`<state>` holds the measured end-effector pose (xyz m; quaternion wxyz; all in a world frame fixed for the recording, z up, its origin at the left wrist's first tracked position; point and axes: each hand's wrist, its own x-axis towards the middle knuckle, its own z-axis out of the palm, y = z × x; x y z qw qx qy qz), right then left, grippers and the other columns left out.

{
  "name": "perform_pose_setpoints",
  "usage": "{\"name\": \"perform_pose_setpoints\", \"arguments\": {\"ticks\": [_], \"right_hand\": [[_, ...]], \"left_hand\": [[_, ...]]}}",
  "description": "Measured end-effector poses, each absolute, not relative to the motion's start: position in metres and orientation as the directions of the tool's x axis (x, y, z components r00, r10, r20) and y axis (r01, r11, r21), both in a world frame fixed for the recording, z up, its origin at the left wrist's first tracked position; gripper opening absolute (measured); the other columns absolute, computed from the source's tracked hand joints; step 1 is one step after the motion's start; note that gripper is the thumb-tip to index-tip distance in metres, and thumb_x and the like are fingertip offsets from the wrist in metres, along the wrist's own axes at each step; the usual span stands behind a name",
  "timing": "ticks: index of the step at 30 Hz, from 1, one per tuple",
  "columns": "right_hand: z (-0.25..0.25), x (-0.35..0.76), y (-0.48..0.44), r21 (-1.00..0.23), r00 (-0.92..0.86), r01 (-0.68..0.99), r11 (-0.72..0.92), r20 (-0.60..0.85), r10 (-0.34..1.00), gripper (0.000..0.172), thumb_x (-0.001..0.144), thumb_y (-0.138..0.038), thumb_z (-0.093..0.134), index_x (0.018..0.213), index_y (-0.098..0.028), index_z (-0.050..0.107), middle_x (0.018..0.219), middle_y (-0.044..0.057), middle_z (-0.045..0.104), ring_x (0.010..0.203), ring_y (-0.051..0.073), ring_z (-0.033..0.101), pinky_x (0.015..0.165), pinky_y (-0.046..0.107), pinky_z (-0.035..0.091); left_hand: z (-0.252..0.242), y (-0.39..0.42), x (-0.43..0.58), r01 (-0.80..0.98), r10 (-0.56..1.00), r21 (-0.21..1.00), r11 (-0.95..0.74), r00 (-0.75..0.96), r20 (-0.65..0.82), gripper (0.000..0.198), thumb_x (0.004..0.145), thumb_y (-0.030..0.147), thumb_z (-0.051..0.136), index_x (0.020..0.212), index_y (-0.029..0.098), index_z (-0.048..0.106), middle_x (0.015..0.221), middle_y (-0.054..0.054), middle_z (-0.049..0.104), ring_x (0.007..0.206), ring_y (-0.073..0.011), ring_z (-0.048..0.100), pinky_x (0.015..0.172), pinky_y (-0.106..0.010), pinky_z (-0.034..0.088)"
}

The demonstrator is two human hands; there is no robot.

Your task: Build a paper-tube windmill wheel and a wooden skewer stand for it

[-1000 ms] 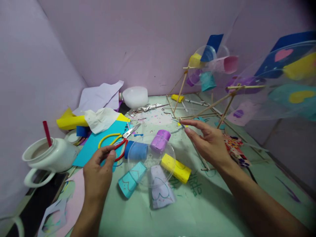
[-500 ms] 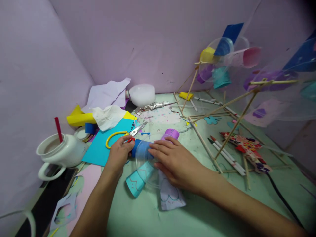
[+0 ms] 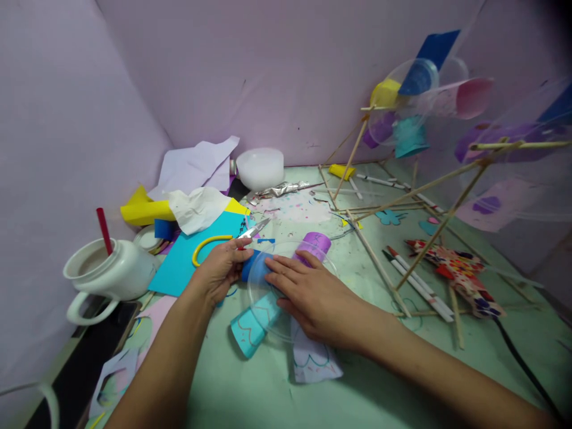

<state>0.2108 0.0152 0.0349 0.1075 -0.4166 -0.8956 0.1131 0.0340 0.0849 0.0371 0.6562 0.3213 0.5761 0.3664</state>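
My right hand (image 3: 310,292) lies flat, fingers stretched out, over a clear plastic disc (image 3: 257,289). Under the disc's rim a blue paper tube (image 3: 251,266) points left, and the fingers of my left hand (image 3: 221,268) are closed around its outer end. Other paper tubes stick out from the disc: a turquoise one (image 3: 247,333) with a drawn wavy line, a purple one (image 3: 318,244) at the far side and a pale lilac one (image 3: 315,360) near me. Scissors (image 3: 212,243) with a yellow handle lie just beyond my left hand, their other handle mostly hidden by it.
At right stands a wooden stick frame (image 3: 379,262) carrying a wheel of coloured tubes (image 3: 417,107). Markers (image 3: 417,283) and a glue gun wrapped in patterned material (image 3: 460,271) lie there. A white pot (image 3: 111,271), turquoise sheet (image 3: 179,268) and crumpled paper (image 3: 196,208) are at left.
My left fingers have shifted off the scissors handle and closed further onto the blue tube's end. My right hand stays on the disc. The whole view has shifted slightly.
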Motion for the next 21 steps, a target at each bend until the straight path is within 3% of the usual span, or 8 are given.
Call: {"name": "perform_pose_setpoints", "arguments": {"ticks": [5, 21], "right_hand": [[0.0337, 0.2119, 0.0165, -0.299, -0.635, 0.718, 0.629, 0.089, 0.767, 0.040, 0.091, -0.023, 0.041, 0.128, -0.011, 0.049, 0.143, 0.013, 0.041, 0.132, 0.025, 0.035, 0.108, 0.053, 0.024], [0.0322, 0.2123, 0.0177, -0.345, -0.631, 0.710, 0.614, 0.074, 0.772, 0.042, 0.091, -0.024, 0.040, 0.130, -0.012, 0.048, 0.144, 0.010, 0.040, 0.133, 0.023, 0.034, 0.111, 0.051, 0.020]], "left_hand": [[0.0363, 0.0896, 0.0356, -0.096, 0.827, 0.822, 0.561, 0.102, -0.553, 0.039, 0.057, 0.005, 0.068, 0.095, 0.012, 0.062, 0.065, -0.002, 0.062, 0.052, -0.0135, 0.057, 0.047, -0.023, 0.045], [0.0349, 0.0889, 0.0369, -0.136, 0.818, 0.807, 0.575, 0.103, -0.566, 0.034, 0.056, 0.002, 0.062, 0.087, 0.013, 0.059, 0.063, -0.001, 0.060, 0.053, -0.0126, 0.056, 0.048, -0.022, 0.042]]}}
